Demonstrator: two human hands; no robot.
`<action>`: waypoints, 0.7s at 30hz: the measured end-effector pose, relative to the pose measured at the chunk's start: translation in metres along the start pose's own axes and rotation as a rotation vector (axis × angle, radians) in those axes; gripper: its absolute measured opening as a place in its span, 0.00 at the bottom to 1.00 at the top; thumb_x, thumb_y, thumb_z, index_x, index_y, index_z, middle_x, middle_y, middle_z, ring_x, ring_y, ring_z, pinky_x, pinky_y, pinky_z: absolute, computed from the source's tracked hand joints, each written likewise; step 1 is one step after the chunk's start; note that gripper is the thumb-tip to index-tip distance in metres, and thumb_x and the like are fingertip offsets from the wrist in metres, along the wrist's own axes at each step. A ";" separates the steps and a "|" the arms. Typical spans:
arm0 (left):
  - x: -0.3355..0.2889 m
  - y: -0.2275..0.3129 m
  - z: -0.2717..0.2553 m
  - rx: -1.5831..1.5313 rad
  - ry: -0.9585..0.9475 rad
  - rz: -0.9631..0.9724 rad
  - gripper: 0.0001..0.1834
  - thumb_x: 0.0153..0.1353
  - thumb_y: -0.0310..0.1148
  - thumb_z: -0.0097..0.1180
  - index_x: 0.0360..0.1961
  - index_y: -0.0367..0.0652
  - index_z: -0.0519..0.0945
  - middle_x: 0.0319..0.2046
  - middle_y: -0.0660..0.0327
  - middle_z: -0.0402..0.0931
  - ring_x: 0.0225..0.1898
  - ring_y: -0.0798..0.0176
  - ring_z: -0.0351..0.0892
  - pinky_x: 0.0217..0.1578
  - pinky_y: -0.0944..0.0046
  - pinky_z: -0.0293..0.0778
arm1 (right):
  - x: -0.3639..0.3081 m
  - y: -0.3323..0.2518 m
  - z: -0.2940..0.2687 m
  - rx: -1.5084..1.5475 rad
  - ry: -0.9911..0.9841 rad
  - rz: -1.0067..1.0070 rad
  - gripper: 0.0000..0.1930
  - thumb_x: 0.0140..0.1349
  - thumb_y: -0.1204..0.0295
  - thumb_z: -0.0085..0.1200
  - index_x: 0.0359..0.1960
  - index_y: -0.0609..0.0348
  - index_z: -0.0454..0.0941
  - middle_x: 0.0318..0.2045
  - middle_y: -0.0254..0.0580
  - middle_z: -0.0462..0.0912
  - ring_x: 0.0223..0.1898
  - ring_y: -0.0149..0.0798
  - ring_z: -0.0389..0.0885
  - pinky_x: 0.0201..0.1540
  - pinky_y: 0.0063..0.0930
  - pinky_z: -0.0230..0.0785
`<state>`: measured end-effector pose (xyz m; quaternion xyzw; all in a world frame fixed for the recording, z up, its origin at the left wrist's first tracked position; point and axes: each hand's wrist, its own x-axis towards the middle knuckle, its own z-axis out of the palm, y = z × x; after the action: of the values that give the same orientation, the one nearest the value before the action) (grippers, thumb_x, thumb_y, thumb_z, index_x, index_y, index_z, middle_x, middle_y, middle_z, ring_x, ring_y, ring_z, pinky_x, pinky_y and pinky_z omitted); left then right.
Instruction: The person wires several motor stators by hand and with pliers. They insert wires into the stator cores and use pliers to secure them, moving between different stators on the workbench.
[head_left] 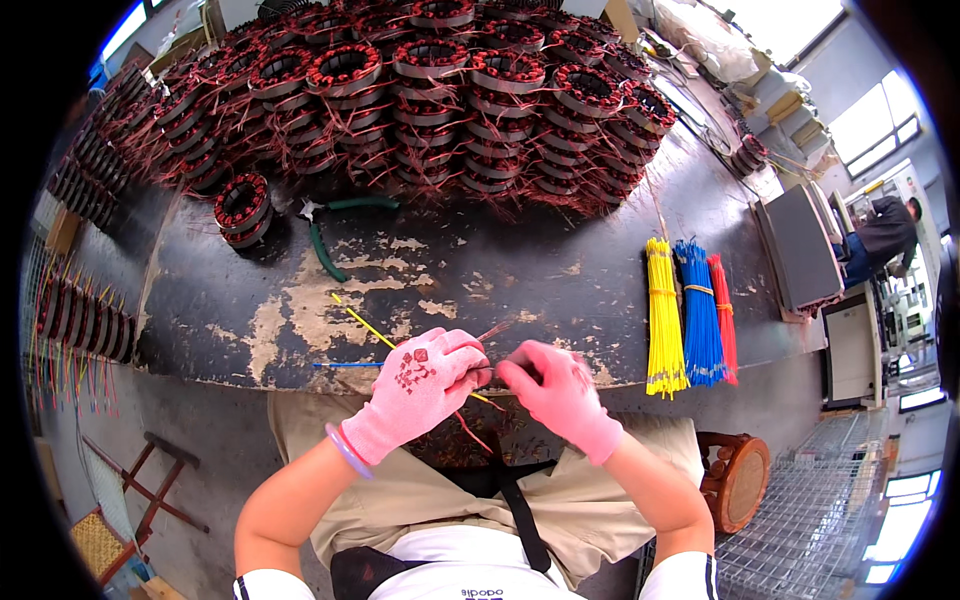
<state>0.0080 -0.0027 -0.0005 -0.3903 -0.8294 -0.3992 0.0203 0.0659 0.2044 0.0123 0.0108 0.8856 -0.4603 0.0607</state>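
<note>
My left hand (418, 385), in a pink glove, is closed at the table's front edge. A yellow wire (365, 322) and a blue wire (345, 364) stick out from it to the left, and a red wire end (472, 432) hangs below. Fine copper-red strands (494, 331) poke out beyond its fingers. My right hand (553, 385), gloved alike, pinches close beside the left fingertips. Something thin and dark shows between the two hands; the fingers hide most of it.
Stacked motor stators (430, 100) with red windings fill the table's back. Two more stators (243, 209) stand at left beside green-handled cutters (325, 225). Bundles of yellow (662, 320), blue (700, 315) and red wires (722, 320) lie right. A wooden stool (738, 480) and a distant person (885, 238) are also right.
</note>
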 end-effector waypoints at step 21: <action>-0.001 -0.001 0.004 0.030 0.020 -0.015 0.06 0.52 0.26 0.64 0.33 0.44 0.82 0.37 0.63 0.81 0.36 0.54 0.79 0.39 0.56 0.78 | 0.007 -0.005 -0.009 -0.923 -0.099 -0.573 0.09 0.60 0.65 0.58 0.40 0.50 0.76 0.38 0.34 0.77 0.43 0.38 0.80 0.45 0.37 0.73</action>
<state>0.0097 -0.0011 -0.0041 -0.3796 -0.8380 -0.3906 0.0314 0.0581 0.2081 0.0210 -0.2801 0.9593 -0.0217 -0.0271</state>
